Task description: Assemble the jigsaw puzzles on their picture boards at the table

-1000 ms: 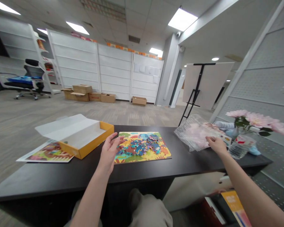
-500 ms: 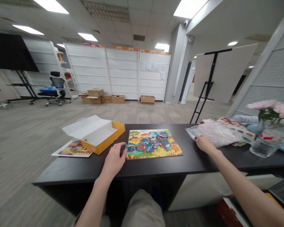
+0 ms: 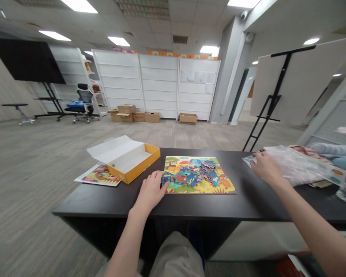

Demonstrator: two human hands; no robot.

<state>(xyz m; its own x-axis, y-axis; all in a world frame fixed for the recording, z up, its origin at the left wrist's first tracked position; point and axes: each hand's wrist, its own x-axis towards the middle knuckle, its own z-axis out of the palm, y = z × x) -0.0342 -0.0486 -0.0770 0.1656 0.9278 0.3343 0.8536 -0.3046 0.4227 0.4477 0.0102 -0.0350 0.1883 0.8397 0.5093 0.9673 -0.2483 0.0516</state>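
Left hand (image 3: 151, 189) is held loosely open at the puzzle board's (image 3: 203, 190) left edge, nothing seen gripped. Board is laid mid-tabletop (image 3: 196, 206), heaped with puzzle pieces (image 3: 192, 177). Near the far edge, plastic bag (image 3: 298, 165) is overlapped by half-curled right hand (image 3: 266, 167); grip cannot be told. Yellow box (image 3: 144, 167) is set at far left corner.

An office, or a shop space fitted out like one, is suggested. Light panels (image 3: 118, 41) are set into a tiled ceiling (image 3: 187, 15), and a security camera (image 3: 243, 15) is mounted up on a column (image 3: 229, 69). The far side is lined with white shelving (image 3: 158, 88); a wheeled chair (image 3: 84, 94) and a stand-mounted screen (image 3: 29, 60) are seen at left.
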